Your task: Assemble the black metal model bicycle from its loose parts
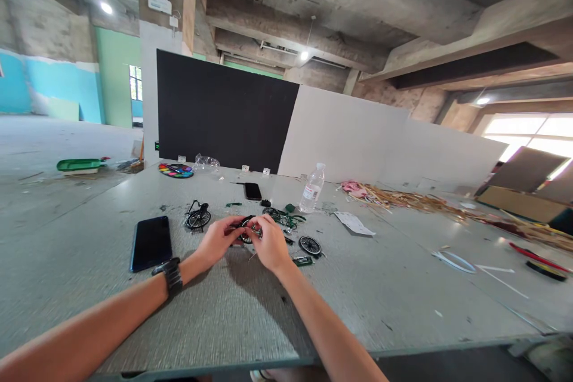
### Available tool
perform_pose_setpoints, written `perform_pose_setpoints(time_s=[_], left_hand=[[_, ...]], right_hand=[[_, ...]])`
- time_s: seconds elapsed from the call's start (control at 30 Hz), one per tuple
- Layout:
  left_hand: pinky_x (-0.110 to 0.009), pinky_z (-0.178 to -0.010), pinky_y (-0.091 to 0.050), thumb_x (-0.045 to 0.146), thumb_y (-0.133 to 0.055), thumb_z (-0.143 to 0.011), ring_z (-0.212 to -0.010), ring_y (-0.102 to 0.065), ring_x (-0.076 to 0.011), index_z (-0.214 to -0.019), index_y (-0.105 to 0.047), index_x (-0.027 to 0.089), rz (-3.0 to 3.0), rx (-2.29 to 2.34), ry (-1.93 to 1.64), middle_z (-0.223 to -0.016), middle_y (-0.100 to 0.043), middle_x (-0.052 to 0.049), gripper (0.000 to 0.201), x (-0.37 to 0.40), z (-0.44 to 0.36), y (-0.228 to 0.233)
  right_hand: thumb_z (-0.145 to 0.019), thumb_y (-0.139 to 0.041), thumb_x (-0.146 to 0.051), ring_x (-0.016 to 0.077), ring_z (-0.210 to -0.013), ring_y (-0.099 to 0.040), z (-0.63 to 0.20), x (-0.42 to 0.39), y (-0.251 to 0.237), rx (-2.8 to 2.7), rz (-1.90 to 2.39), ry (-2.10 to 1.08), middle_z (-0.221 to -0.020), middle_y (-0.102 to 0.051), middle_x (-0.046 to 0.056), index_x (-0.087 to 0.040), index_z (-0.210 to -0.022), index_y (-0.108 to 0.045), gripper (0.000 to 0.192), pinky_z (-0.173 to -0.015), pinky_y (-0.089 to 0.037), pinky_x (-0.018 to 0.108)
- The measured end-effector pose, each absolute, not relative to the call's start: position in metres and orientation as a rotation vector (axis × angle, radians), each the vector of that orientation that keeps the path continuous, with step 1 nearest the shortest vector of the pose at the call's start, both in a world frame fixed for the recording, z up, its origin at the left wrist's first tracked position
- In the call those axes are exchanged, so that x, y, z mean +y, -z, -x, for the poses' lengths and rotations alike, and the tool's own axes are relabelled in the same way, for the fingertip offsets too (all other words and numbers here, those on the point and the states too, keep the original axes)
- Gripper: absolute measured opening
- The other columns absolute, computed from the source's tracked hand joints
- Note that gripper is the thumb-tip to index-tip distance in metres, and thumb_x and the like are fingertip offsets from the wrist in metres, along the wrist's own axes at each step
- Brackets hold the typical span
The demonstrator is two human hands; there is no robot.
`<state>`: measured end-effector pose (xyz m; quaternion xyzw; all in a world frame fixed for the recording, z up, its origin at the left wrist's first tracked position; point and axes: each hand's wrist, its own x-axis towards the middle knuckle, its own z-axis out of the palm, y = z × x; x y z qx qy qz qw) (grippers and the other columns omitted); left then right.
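Note:
My left hand (218,240) and my right hand (270,243) meet over the grey table (250,316), both pinching a small black toy wheel part (248,228) with green bits. A loose small wheel (310,245) lies just right of my right hand, with a small green piece (303,261) beside it. A partly built model bike section (197,215) stands left of my hands. More green and black model parts (282,216) lie behind my fingers. A black watch (169,274) is on my left wrist.
A dark phone (151,242) lies left of my hands, another phone (253,191) farther back. A water bottle (312,188), a paper slip (354,223), a colour palette (176,171) and wood strips (403,198) sit on the table. Panels stand behind.

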<state>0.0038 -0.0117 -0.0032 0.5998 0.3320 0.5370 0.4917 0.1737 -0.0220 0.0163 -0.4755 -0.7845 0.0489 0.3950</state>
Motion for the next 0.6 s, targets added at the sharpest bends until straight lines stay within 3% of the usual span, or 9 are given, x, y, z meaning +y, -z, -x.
perform_pose_setpoints(time_s=[0.3,0.47,0.6], left_hand=[[-0.038,-0.075,-0.062,0.031,-0.074,-0.080,-0.091,-0.073,-0.0266,-0.109,-0.075,0.021,-1.592,0.854,-1.323,-0.110,-0.076,-0.009,0.031,-0.016,-0.001,0.000],[-0.041,-0.080,-0.063,0.035,-0.074,-0.081,-0.092,-0.073,-0.0268,-0.116,-0.072,0.019,-1.566,0.829,-1.295,-0.114,-0.075,-0.010,0.039,-0.013,-0.003,0.005],[-0.043,-0.084,-0.063,0.036,-0.073,-0.081,-0.100,-0.072,-0.0276,-0.122,-0.069,0.015,-1.580,0.815,-1.285,-0.116,-0.074,-0.011,0.046,-0.009,-0.004,0.010]], right_hand=[[-0.103,-0.048,-0.030,0.0183,-0.084,-0.064,-0.176,-0.022,-0.014,-2.115,1.182,0.001,-0.100,-0.063,0.006,-0.021,-0.103,-0.062,0.017,-0.073,-0.045,0.028],[-0.104,-0.043,-0.030,0.0174,-0.076,-0.061,-0.176,-0.023,-0.012,-2.100,1.221,0.048,-0.101,-0.061,0.007,-0.020,-0.103,-0.058,0.018,-0.067,-0.044,0.028],[-0.102,-0.042,-0.027,0.0192,-0.082,-0.060,-0.175,-0.016,-0.005,-1.960,1.126,0.045,-0.097,-0.060,0.007,-0.020,-0.096,-0.054,0.015,-0.073,-0.046,0.030]])
